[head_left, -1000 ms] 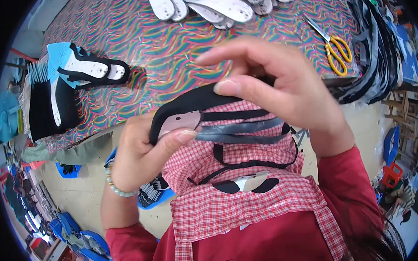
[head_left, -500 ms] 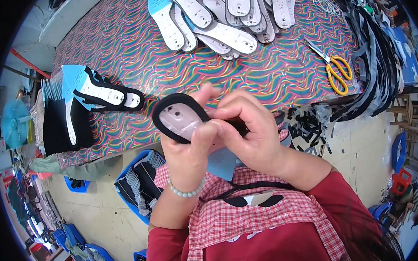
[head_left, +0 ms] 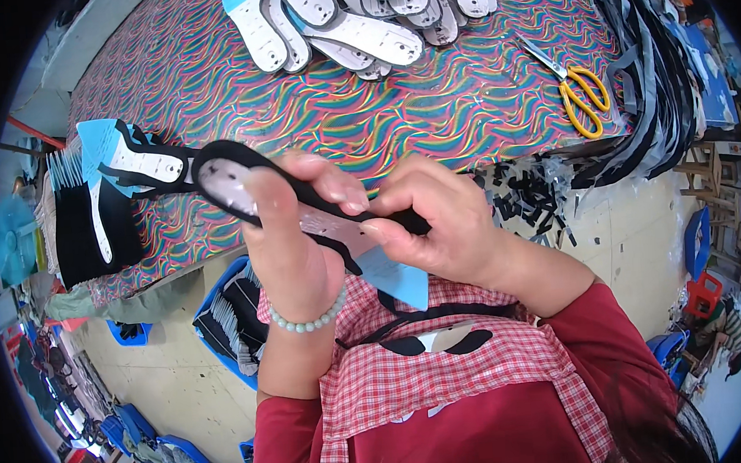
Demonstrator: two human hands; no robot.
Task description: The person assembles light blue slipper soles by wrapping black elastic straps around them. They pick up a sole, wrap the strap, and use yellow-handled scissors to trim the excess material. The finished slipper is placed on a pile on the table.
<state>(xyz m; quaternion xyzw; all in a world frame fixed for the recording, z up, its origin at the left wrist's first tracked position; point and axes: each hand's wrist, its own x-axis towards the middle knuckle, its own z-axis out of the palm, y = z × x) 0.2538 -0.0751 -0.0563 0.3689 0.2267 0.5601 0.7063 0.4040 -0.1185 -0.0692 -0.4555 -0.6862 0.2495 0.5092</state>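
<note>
Above my apron, my left hand point(head_left: 291, 253) grips a long insole point(head_left: 224, 188) with a pale shiny face, a black edging strip point(head_left: 295, 185) around its heel and a blue front end point(head_left: 401, 282). The thumb presses on the pale face while the fingers curl over the far edge. My right hand point(head_left: 451, 226) pinches the black strip at the insole's far edge between thumb and forefinger, close to the left fingertips. A dark end of the strip shows beneath the right fingers. The insole lies tilted, its heel pointing up and left.
A heap of white and grey insoles point(head_left: 367, 41) covers the table's far side. Black-edged insoles point(head_left: 147, 164) lie at the left. Yellow-handled scissors point(head_left: 583, 100) rest at the right, beside hanging black strips point(head_left: 671, 86). Black scraps point(head_left: 531, 198) litter the floor; a blue bin point(head_left: 206, 318) stands below the table.
The insole has turned and shifted left, so more of its length shows. My left hand has moved left with it; the right hand keeps pinching the strip. The whole view has shifted slightly.
</note>
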